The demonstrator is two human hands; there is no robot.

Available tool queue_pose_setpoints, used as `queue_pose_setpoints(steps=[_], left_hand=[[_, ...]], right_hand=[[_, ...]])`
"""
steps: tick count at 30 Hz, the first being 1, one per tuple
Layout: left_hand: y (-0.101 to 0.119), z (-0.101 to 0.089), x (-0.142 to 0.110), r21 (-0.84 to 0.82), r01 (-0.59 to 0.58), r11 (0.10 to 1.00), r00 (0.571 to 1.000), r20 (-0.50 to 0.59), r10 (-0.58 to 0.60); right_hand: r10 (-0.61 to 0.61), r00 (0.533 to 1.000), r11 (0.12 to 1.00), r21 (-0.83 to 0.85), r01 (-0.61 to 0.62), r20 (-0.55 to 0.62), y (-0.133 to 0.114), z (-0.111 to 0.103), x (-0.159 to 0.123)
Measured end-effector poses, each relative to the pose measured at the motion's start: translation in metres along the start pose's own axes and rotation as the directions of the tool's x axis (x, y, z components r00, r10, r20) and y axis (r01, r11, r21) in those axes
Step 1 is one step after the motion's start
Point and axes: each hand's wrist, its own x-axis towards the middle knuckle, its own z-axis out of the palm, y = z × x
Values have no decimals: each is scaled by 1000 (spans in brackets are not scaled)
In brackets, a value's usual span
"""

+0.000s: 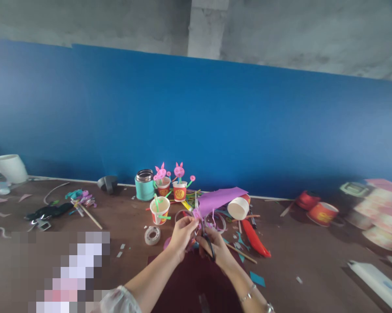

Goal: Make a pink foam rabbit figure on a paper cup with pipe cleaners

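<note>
My right hand (219,250) is closed around black-handled scissors (210,248), whose blades point away from me. Close against it, my left hand (183,230) pinches a small pink piece of paper (197,213) between thumb and fingers, beside the blades. Whether the blades touch the paper I cannot make out. Just beyond my hands lies a purple sheet (220,200), with a white paper cup (239,208) on its side by it. A paper cup with green strips (159,211) stands left of my left hand, and a tape roll (152,235) lies in front of that cup.
Two red cups with pink animal figures (179,191) stand by a turquoise flask (144,186) near the blue partition (196,117). A red pouch-like item (255,239) and scraps lie right of my hands. Stacked paper cups (378,213) are far right; a pixelated patch covers the lower left.
</note>
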Motion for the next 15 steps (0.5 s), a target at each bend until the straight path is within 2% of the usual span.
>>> queue_pose_setpoints(steps=[15], left_hand=[[1,-3,2,-29,-8,1000,999,31,9]], right_hand=[[12,1000,1000,-10,-12,-9,1,0,0]])
